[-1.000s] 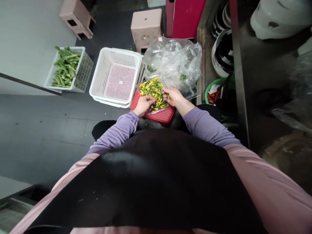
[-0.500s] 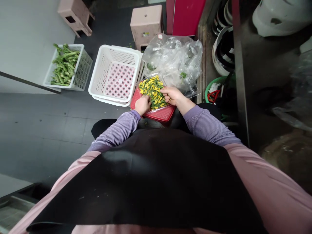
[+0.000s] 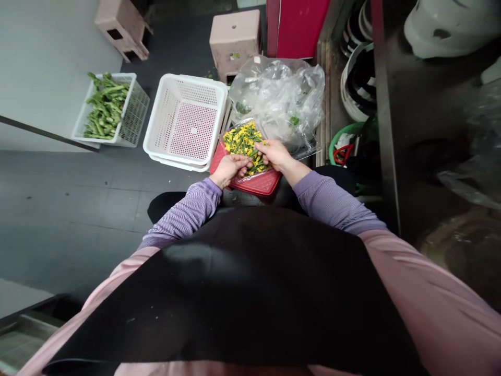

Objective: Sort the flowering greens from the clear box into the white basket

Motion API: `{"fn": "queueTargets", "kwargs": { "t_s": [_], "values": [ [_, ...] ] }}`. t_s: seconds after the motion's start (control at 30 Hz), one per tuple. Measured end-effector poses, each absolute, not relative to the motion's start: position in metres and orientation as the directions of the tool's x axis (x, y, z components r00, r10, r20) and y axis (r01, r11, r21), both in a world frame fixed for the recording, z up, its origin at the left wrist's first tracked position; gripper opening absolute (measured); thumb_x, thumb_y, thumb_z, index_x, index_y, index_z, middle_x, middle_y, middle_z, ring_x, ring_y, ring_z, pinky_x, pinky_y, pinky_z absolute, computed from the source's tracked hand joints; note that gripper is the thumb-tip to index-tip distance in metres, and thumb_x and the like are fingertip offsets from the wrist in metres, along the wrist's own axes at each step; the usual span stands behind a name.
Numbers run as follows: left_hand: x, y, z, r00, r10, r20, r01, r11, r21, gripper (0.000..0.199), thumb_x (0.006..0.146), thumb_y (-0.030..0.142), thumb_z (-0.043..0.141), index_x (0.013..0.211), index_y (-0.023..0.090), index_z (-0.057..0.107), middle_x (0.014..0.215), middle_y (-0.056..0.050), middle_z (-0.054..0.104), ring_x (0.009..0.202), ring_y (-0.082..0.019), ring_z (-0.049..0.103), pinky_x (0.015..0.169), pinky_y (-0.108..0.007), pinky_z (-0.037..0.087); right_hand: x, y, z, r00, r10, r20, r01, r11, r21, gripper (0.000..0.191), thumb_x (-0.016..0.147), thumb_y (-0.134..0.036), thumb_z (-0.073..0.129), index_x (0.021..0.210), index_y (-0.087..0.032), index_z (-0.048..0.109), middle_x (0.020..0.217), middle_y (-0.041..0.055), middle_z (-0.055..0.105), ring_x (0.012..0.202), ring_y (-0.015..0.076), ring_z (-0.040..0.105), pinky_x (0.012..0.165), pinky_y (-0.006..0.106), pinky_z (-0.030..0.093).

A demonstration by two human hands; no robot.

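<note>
A clear plastic tray of small yellow flowers on slender green stems (image 3: 239, 139) rests on a red quilted stool top (image 3: 258, 185). Over its near left part, my left hand (image 3: 231, 168) is closed in a pinch, fingertips turned to the right. My right hand (image 3: 273, 153) pinches from the other side, its fingertips close to the left ones. Whatever lies between the fingers of either hand is too small to name against the flowers. Behind the tray lies a large crumpled clear plastic bag (image 3: 274, 94) with a few green leaves in it.
Left of the tray stands a white perforated basket (image 3: 156, 112). Farther left, another white basket (image 3: 135, 117) holds thick green stalks (image 3: 105, 107). Two pink stools (image 3: 235, 39) are at the back. A green-rimmed bucket (image 3: 333, 143) and a metal-edged counter (image 3: 385, 115) are on the right.
My left hand has lifted out of the flowers, its fingers now reaching toward the right hand. My right hand has shifted slightly left, so the fingertips are closer together.
</note>
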State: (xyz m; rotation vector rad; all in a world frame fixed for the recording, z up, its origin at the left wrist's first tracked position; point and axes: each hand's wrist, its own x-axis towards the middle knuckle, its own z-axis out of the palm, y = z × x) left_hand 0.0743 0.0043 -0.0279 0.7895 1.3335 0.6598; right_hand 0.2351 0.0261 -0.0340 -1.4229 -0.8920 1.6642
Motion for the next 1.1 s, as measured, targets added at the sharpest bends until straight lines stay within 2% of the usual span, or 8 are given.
{"fn": "queueTargets", "kwargs": {
  "t_s": [0.3, 0.57, 0.7, 0.77, 0.83, 0.93, 1.03, 1.1],
  "values": [
    [0.070, 0.003, -0.029, 0.196, 0.831, -0.521, 0.009, 0.530, 0.848, 0.007, 0.087, 0.012, 0.069, 0.081, 0.009, 0.070, 0.068, -0.001, 0.071, 0.045, -0.004, 0.056, 0.045, -0.017, 0.044, 0.233, 0.026, -0.033, -0.097, 0.872, -0.479, -0.094, -0.487, -0.868, 0.028, 0.099, -0.017, 0.062, 0.072, -0.015, 0.054, 0.051, -0.0077, 0.045, 0.036, 0.0027, 0.031, 0.035, 0.018, 0.025],
    [0.074, 0.005, -0.027, 0.157, 0.888, -0.432, 0.161, 0.408, 0.898, 0.018, 0.084, 0.006, 0.060, 0.067, 0.012, 0.063, 0.054, 0.003, 0.059, 0.038, -0.004, 0.044, 0.039, -0.017, 0.032, 0.231, 0.019, -0.031, -0.222, 0.792, -0.569, -0.182, -0.607, -0.774, 0.033, 0.102, -0.016, 0.056, 0.069, -0.015, 0.051, 0.052, -0.0064, 0.046, 0.035, 0.0025, 0.030, 0.035, 0.018, 0.025],
    [0.069, 0.012, -0.030, 0.096, 0.892, -0.441, 0.246, 0.408, 0.879, 0.024, 0.086, 0.011, 0.051, 0.063, 0.016, 0.055, 0.050, 0.004, 0.050, 0.038, -0.005, 0.038, 0.041, -0.018, 0.029, 0.230, 0.020, -0.026, -0.256, 0.751, -0.609, -0.326, -0.660, -0.677, 0.033, 0.105, -0.019, 0.051, 0.072, -0.015, 0.051, 0.053, -0.0066, 0.044, 0.036, 0.0024, 0.028, 0.037, 0.017, 0.025],
    [0.060, 0.017, -0.035, 0.035, 0.869, -0.494, 0.384, 0.444, 0.809, 0.029, 0.090, 0.017, 0.046, 0.063, 0.017, 0.055, 0.052, 0.002, 0.051, 0.040, -0.007, 0.042, 0.045, -0.021, 0.033, 0.233, 0.026, -0.025, -0.182, 0.744, -0.643, -0.415, -0.651, -0.635, 0.034, 0.106, -0.023, 0.048, 0.072, -0.017, 0.050, 0.052, -0.0071, 0.041, 0.038, 0.0040, 0.030, 0.039, 0.017, 0.029],
    [0.051, 0.020, -0.039, -0.044, 0.877, -0.479, 0.620, 0.399, 0.675, 0.035, 0.095, 0.025, 0.045, 0.065, 0.016, 0.061, 0.058, -0.002, 0.057, 0.049, -0.012, 0.052, 0.053, -0.024, 0.042, 0.238, 0.032, -0.025, -0.108, 0.731, -0.674, -0.480, -0.632, -0.609, 0.036, 0.106, -0.026, 0.046, 0.071, -0.019, 0.047, 0.052, -0.0062, 0.040, 0.041, 0.0061, 0.036, 0.043, 0.018, 0.037],
    [0.048, 0.016, -0.046, 0.010, 0.941, -0.338, 0.913, 0.129, 0.387, 0.027, 0.093, 0.032, 0.055, 0.085, 0.015, 0.074, 0.088, -0.011, 0.071, 0.083, -0.021, 0.068, 0.076, -0.030, 0.051, 0.242, 0.037, -0.025, -0.077, 0.714, -0.696, -0.497, -0.632, -0.594, 0.038, 0.105, -0.029, 0.046, 0.069, -0.019, 0.044, 0.055, -0.0040, 0.046, 0.047, 0.0081, 0.046, 0.050, 0.020, 0.046],
    [0.059, 0.010, -0.052, 0.108, 0.954, -0.279, 0.980, -0.055, 0.194, 0.029, 0.092, 0.030, 0.058, 0.112, 0.018, 0.074, 0.120, -0.014, 0.069, 0.107, -0.027, 0.068, 0.088, -0.033, 0.051, 0.242, 0.035, -0.026, -0.124, 0.732, -0.670, -0.445, -0.645, -0.621, 0.033, 0.104, -0.026, 0.050, 0.072, -0.018, 0.048, 0.059, -0.0035, 0.051, 0.048, 0.0071, 0.046, 0.049, 0.019, 0.044],
    [0.067, 0.009, -0.056, 0.115, 0.956, -0.270, 0.983, -0.071, 0.168, 0.030, 0.093, 0.031, 0.056, 0.115, 0.017, 0.071, 0.124, -0.015, 0.068, 0.109, -0.028, 0.067, 0.088, -0.034, 0.051, 0.240, 0.031, -0.027, -0.160, 0.751, -0.641, -0.382, -0.646, -0.661, 0.026, 0.101, -0.019, 0.054, 0.075, -0.017, 0.051, 0.057, -0.0051, 0.049, 0.044, 0.0055, 0.039, 0.044, 0.017, 0.036]
  ]
}}
